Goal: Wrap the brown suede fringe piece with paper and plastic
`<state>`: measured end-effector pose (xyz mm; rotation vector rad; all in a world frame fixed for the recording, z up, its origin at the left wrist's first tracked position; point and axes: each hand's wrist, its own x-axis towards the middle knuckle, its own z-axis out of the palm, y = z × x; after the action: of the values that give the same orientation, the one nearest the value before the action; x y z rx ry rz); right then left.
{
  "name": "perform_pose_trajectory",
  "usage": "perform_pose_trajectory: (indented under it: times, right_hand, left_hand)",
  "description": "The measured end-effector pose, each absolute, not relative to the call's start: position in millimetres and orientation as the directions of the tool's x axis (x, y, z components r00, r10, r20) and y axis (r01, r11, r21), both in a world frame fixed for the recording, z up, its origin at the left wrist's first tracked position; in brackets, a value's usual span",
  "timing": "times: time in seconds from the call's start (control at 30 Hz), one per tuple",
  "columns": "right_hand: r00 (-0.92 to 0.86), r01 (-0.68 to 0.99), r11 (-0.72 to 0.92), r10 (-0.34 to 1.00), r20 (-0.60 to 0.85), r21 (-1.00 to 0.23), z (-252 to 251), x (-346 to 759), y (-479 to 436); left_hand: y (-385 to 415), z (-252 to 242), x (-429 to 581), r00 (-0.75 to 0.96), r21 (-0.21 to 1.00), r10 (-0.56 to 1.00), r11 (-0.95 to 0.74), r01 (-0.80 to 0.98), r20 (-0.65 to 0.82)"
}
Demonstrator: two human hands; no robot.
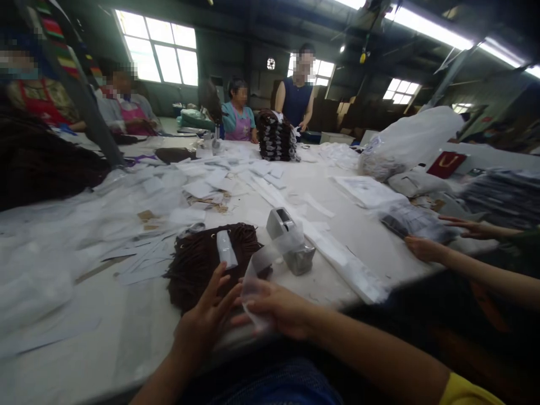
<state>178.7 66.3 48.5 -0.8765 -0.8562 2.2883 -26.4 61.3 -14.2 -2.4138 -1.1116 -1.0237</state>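
A dark brown fringed bundle [192, 261] lies on the table in front of me, with a small shiny white piece [226, 249] on top. My left hand [202, 320] is at its near edge, fingers stretched out and apart, the fingertips close to the white piece. Between the thumb and fingers of my right hand [282, 308] is the end of a wide strip of clear tape [255, 267]. This strip curves up and back toward a grey tape dispenser [291, 242] just right of the bundle. Whether the tape touches the bundle I cannot tell.
Clear plastic bags [42, 259] cover the left of the table [135, 337]. A long white strip [341, 261] runs behind the dispenser. On the right, another person's hands [428, 247] handle a bagged item [415, 219]. A brown stack [277, 135] stands farther back, near several people.
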Motion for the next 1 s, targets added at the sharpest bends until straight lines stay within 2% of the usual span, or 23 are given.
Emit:
perform_pose_trajectory:
  times: [0.1,0.17,0.27,0.33,0.4,0.47,0.5,0.53,0.57,0.63,0.7,0.77,0.83,0.9,0.97,1.0]
  right_hand:
    - [-0.736,-0.129,-0.698,0.543,-0.404,-0.705,33,166,61]
    - [-0.755,0.058,-0.652,0.467,-0.461,-0.756,35,164,59]
    - [-0.741,0.428,-0.278,0.436,-0.510,-0.860,60,172,62]
    - [-0.732,0.563,0.027,0.479,-0.484,-0.826,86,182,75]
    - [-0.700,0.630,0.282,0.610,-0.371,-0.723,107,189,99]
    - [-0.626,0.682,0.492,0.775,-0.084,-0.541,114,188,132]
    - [-0.611,0.689,0.580,0.787,0.083,-0.435,110,183,150]
    - [-0.637,0.670,0.667,0.742,0.210,-0.327,104,178,169]
    - [-0.707,0.616,0.756,0.655,0.269,-0.223,95,172,186]
    - [-0.841,0.477,0.875,0.483,0.243,-0.085,77,161,217]
    - [-0.919,0.366,0.931,0.364,0.149,-0.017,68,160,240]
    - [-0.931,0.364,0.931,0.363,0.051,0.018,71,173,256]
    - [-0.847,0.531,0.846,0.532,-0.013,0.058,84,194,266]
    - [-0.677,0.731,0.675,0.735,-0.015,0.101,98,214,272]
    - [-0.550,0.830,0.542,0.835,0.029,0.128,107,220,273]
    - [-0.542,0.837,0.532,0.839,0.057,0.126,107,217,271]
  left_hand:
    - [60,-9,-27,0.519,0.032,0.508,-0.735,0.677,0.688]
    - [62,-8,-27,0.600,-0.004,0.481,-0.778,0.628,0.639]
    - [67,-10,-30,0.670,-0.055,0.458,-0.801,0.596,0.584]
    - [69,-14,-33,0.668,-0.066,0.459,-0.795,0.604,0.586]
    - [70,-17,-34,0.649,-0.063,0.470,-0.780,0.623,0.598]
    - [69,-18,-34,0.634,-0.053,0.478,-0.772,0.633,0.608]
    - [69,-19,-33,0.628,-0.048,0.481,-0.770,0.636,0.612]
    - [68,-18,-33,0.624,-0.044,0.483,-0.769,0.638,0.614]
    - [68,-18,-32,0.622,-0.039,0.487,-0.768,0.639,0.613]
    - [68,-17,-31,0.615,-0.029,0.493,-0.765,0.643,0.615]
    - [69,-16,-31,0.610,-0.022,0.496,-0.764,0.645,0.618]
    - [70,-15,-32,0.611,-0.020,0.490,-0.770,0.638,0.622]
    - [71,-15,-33,0.615,-0.021,0.484,-0.775,0.631,0.623]
    - [72,-16,-33,0.608,-0.021,0.480,-0.774,0.632,0.633]
    - [73,-18,-34,0.600,-0.019,0.476,-0.773,0.634,0.643]
    - [73,-19,-34,0.598,-0.019,0.475,-0.773,0.634,0.646]
